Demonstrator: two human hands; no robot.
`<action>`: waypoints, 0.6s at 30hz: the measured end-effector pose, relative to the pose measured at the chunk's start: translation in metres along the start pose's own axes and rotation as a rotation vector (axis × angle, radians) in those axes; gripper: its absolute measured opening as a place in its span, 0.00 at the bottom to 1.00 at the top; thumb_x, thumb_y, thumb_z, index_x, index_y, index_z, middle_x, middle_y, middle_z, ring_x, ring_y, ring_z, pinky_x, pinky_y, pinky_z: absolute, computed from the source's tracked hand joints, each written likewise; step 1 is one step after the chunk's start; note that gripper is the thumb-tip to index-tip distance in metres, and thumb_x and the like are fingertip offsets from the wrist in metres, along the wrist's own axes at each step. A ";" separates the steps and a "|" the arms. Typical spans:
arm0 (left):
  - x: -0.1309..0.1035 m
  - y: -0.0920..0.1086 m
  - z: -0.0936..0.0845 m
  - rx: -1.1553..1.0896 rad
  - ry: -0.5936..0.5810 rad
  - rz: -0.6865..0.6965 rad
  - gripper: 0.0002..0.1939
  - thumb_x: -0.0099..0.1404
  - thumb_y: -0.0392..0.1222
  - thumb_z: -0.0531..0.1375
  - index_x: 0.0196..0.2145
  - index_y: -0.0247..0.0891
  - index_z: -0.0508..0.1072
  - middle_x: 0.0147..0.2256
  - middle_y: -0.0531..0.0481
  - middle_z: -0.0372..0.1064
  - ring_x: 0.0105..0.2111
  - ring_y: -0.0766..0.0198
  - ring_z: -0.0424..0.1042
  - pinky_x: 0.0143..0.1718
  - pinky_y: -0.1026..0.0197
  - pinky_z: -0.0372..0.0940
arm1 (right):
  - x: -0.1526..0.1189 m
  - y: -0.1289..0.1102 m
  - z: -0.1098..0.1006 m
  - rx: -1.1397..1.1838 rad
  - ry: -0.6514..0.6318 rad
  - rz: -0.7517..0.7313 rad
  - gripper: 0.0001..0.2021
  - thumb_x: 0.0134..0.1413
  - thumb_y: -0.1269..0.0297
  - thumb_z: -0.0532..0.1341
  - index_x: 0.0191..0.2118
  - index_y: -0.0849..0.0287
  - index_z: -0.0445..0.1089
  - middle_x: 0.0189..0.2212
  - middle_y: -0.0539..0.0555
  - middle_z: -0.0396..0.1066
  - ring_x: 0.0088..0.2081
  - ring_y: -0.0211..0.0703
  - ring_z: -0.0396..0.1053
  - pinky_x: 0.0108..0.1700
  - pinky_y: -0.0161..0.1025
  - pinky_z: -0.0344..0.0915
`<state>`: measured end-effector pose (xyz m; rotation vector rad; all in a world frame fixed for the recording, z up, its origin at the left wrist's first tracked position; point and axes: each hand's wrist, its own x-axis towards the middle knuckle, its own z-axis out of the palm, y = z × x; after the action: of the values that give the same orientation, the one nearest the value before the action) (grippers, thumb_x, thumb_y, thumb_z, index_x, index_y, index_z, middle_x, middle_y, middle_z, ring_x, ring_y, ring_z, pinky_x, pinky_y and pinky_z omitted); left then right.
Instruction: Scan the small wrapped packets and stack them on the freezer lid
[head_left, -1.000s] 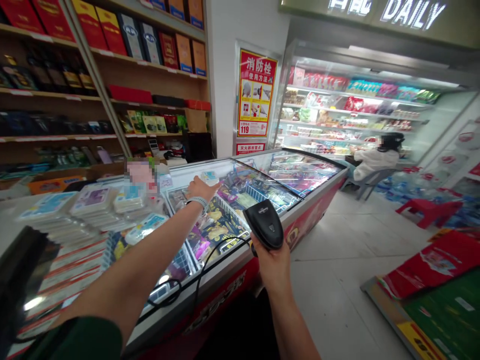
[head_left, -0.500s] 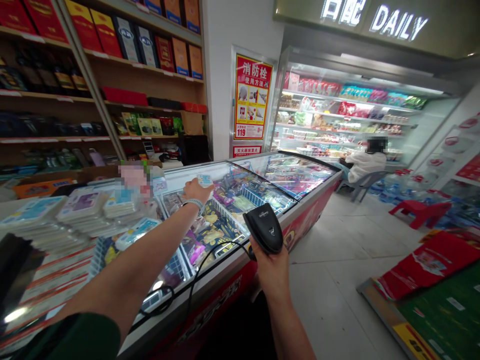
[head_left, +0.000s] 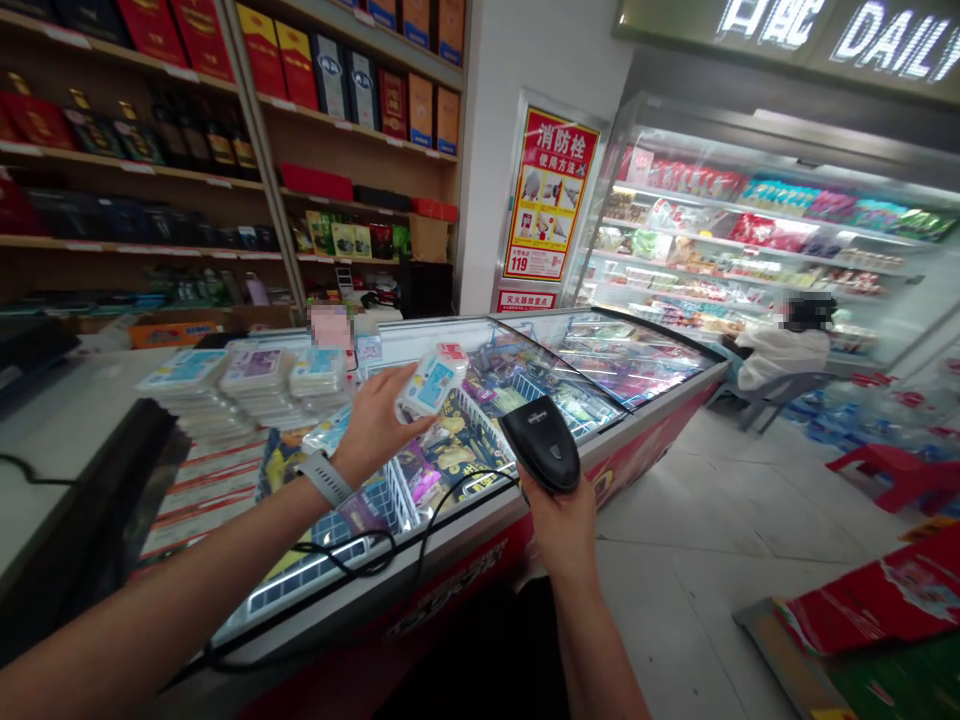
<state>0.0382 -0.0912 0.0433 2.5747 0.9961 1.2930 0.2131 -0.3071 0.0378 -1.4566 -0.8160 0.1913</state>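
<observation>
My left hand [head_left: 382, 420] is closed on a small clear plastic pack [head_left: 435, 380] with a blue and red label, held tilted above the glass top of the chest freezer [head_left: 465, 520]. My right hand [head_left: 559, 510] is wrapped round the handle of a black barcode scanner [head_left: 541, 445], whose head is raised to the right of the pack, apart from it. A black cable [head_left: 442, 500] trails from the scanner across the freezer edge. Similar flat packs are piled in stacks [head_left: 255, 385] to the left, and one more lies partly hidden behind my left hand.
Bagged frozen goods fill baskets under the freezer glass. Shelves of boxes and bottles [head_left: 202, 130] line the back left. A lit chilled display [head_left: 750, 220] stands at the back right, with a seated person [head_left: 787, 345] before it. A red stool [head_left: 892, 470] and stacked cartons [head_left: 885, 600] are on the right.
My left hand has drawn back toward me with the pack, tilting it so its label side faces me. The camera view has turned left; the scanner stays in my right hand.
</observation>
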 end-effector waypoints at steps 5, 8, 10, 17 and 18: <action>-0.042 -0.016 -0.048 0.071 0.045 0.051 0.39 0.62 0.56 0.65 0.67 0.49 0.59 0.61 0.44 0.65 0.62 0.48 0.64 0.65 0.44 0.59 | -0.006 -0.007 0.014 -0.049 -0.106 -0.038 0.19 0.49 0.61 0.68 0.48 0.61 0.76 0.42 0.57 0.81 0.44 0.52 0.76 0.46 0.43 0.71; -0.057 -0.029 -0.064 0.104 0.063 0.084 0.37 0.63 0.53 0.65 0.67 0.51 0.59 0.61 0.43 0.64 0.61 0.48 0.65 0.64 0.44 0.60 | -0.009 -0.013 0.023 -0.122 -0.197 -0.089 0.16 0.51 0.63 0.66 0.47 0.60 0.75 0.41 0.55 0.80 0.42 0.50 0.75 0.44 0.41 0.70; -0.063 -0.037 -0.069 0.124 0.084 0.094 0.37 0.63 0.53 0.65 0.67 0.51 0.59 0.60 0.43 0.64 0.60 0.47 0.65 0.63 0.43 0.61 | -0.012 -0.016 0.029 -0.187 -0.258 -0.142 0.13 0.52 0.64 0.64 0.45 0.59 0.74 0.39 0.54 0.78 0.41 0.49 0.74 0.43 0.40 0.69; -0.070 -0.051 -0.073 0.121 0.087 0.076 0.38 0.62 0.54 0.66 0.67 0.54 0.58 0.62 0.44 0.61 0.64 0.46 0.61 0.66 0.39 0.56 | -0.020 -0.020 0.044 -0.303 -0.409 -0.223 0.14 0.54 0.68 0.62 0.48 0.56 0.72 0.42 0.55 0.76 0.46 0.51 0.73 0.48 0.42 0.66; -0.070 -0.051 -0.073 0.122 0.088 0.083 0.38 0.62 0.54 0.66 0.67 0.54 0.58 0.62 0.44 0.61 0.64 0.46 0.60 0.66 0.39 0.56 | -0.021 -0.020 0.045 -0.313 -0.417 -0.223 0.15 0.54 0.68 0.62 0.48 0.56 0.72 0.43 0.55 0.76 0.46 0.51 0.72 0.48 0.42 0.66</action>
<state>-0.0724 -0.1076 0.0241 2.6973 1.0232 1.4195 0.1645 -0.2867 0.0444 -1.6265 -1.3897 0.2077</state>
